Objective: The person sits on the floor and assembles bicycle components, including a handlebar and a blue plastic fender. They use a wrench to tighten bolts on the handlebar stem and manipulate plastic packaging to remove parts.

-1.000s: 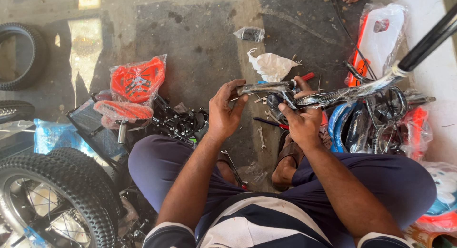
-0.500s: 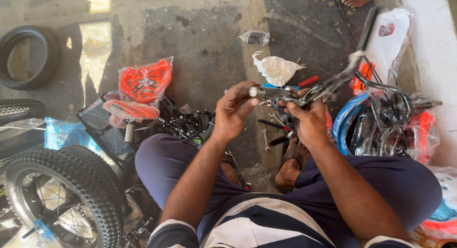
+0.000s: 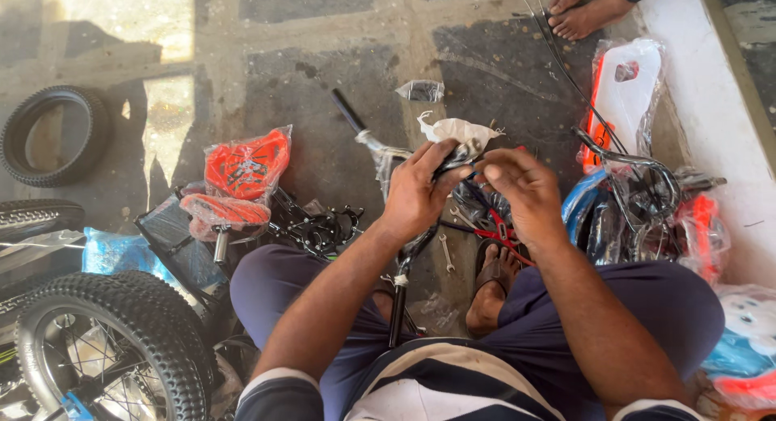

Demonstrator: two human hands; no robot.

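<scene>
Left hand [image 3: 416, 196]: wrapped around a black curved metal handlebar [image 3: 404, 251], held over the lap.
Right hand [image 3: 525, 190]: fingers pinched at the bar's wrapped top end.
Nearby: knobby rubber wheel [image 3: 113, 340]; orange plastic parts [image 3: 242, 164] in clear bags.
Floor [image 3: 242, 41]: rough, stained concrete.

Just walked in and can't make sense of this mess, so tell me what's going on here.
A seated person holds a black curved metal handlebar in front of them. The left hand grips its upper bend, and the right hand works at the wrapped end beside it. Around them on the concrete floor lie a black knobby spoked wheel, an orange plastic-wrapped saddle and a small silver spanner.
</scene>
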